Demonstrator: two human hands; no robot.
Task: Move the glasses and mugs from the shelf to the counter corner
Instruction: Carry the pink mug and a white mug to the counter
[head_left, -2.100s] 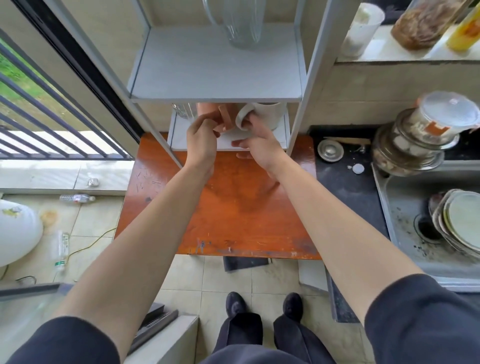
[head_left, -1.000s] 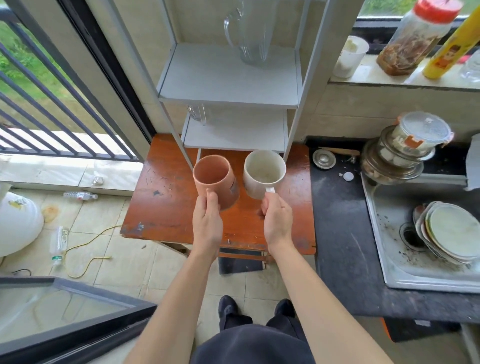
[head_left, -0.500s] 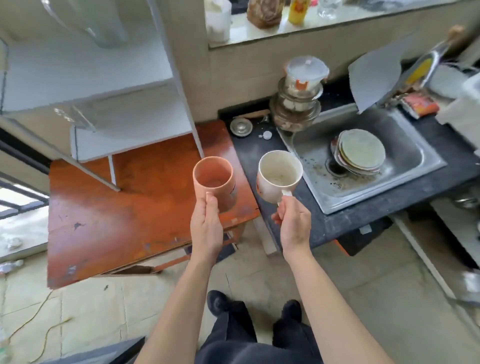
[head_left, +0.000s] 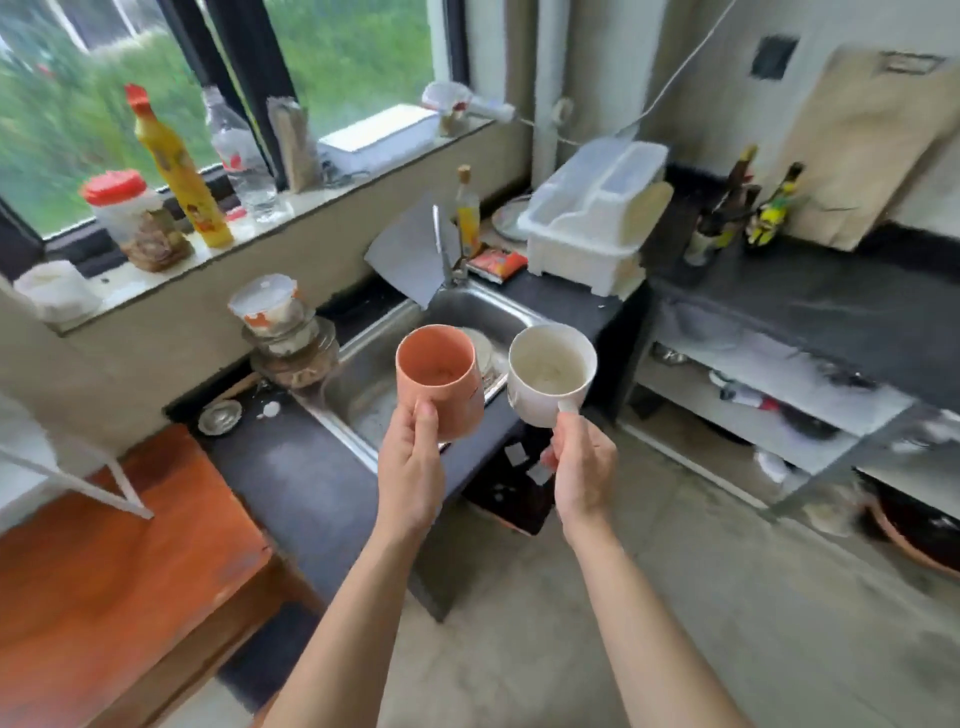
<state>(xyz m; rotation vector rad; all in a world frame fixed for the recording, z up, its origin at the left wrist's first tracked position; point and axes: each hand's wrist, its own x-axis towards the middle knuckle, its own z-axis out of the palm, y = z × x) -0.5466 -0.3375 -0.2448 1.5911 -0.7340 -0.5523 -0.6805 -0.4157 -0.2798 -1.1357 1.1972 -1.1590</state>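
My left hand (head_left: 410, 467) grips an orange mug (head_left: 439, 376) by its side, upright, in front of the sink. My right hand (head_left: 582, 465) holds a white mug (head_left: 548, 371) by its handle, mouth up, beside the orange one. Both mugs hang in the air above the front edge of the dark counter (head_left: 291, 467). The counter runs on to a corner stretch (head_left: 831, 301) at the right, beyond the white dish rack (head_left: 592, 213). Only a leg of the white shelf (head_left: 78, 480) shows at the far left, above the orange table (head_left: 119, 571).
A steel sink (head_left: 395, 364) with plates lies just behind the mugs, its tap (head_left: 444, 249) at the back. Stacked bowls (head_left: 285, 338) stand left of it. Bottles and jars line the window sill (head_left: 171, 171). A cutting board (head_left: 862, 140) leans on the right wall. Lower shelves (head_left: 769, 395) hold clutter.
Both mugs came off the shelf in my hands. My view has swung right, from the shelf and orange table to the sink and the corner counter.
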